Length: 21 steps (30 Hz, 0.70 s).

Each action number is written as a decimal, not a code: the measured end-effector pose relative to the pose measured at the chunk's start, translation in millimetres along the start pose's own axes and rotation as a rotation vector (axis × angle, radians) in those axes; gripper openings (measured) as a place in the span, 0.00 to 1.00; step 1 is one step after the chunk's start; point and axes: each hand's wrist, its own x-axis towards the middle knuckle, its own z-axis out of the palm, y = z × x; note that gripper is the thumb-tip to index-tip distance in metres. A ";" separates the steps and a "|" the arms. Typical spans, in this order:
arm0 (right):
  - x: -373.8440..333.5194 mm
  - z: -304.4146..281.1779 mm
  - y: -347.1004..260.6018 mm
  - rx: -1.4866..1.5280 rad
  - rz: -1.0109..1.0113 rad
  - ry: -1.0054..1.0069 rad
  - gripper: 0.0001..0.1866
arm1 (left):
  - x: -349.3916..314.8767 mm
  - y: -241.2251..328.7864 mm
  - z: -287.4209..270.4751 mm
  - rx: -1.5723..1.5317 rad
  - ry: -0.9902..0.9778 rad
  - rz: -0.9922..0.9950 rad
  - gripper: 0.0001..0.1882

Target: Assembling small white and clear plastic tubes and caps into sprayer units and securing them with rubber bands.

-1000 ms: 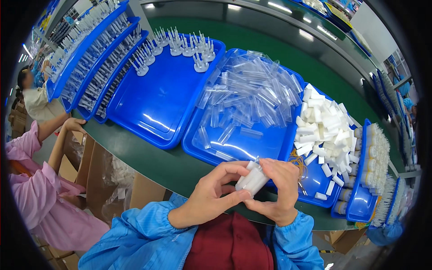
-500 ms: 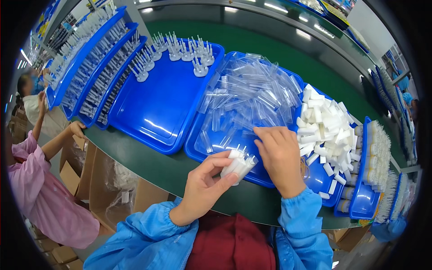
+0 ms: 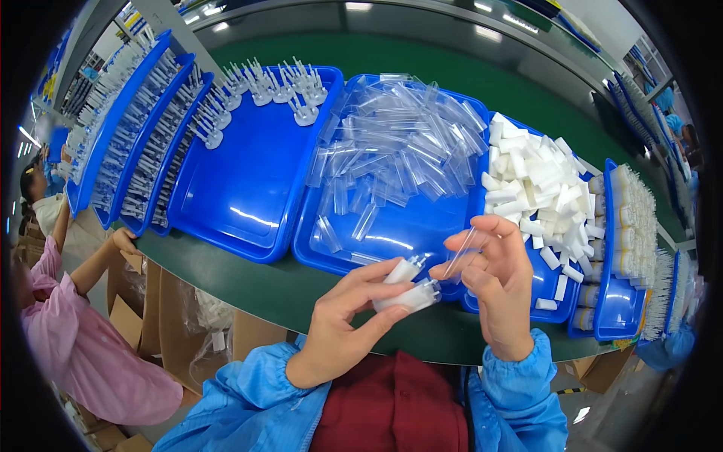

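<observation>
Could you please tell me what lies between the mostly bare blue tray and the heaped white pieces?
The head view shows another blue tray holding clear plastic sleeves.

The held cylinders [image 3: 410,297] and the short pieces [image 3: 538,169] are white, the tubes [image 3: 407,143] clear, the trays [image 3: 226,188] bright blue, the tabletop [image 3: 233,280] dark green, the sleeves [image 3: 520,380] light blue, and the co-worker's shirt [image 3: 86,339] pink.

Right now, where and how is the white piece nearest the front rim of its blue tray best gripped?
Probably pinch the white piece across the middle of its long sides, coming down from above. It lies flat, its length running roughly left to right along the blue tray's front rim, in front of the main pile, with nothing on top.
</observation>
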 end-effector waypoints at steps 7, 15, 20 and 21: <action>-11.6 0.8 10.3 0.048 -0.042 -0.025 0.25 | 3.2 3.0 11.0 0.012 -0.017 0.014 0.15; -16.4 -12.5 20.9 -0.271 -0.170 -0.001 0.21 | 0.5 0.4 14.1 0.019 0.000 -0.015 0.14; -20.8 -15.1 16.3 -0.123 -0.092 -0.050 0.18 | 1.6 -1.2 14.8 -0.044 0.033 -0.035 0.14; -21.6 -16.1 18.2 -0.143 -0.125 -0.059 0.18 | 1.4 -1.6 15.3 -0.040 0.033 -0.034 0.14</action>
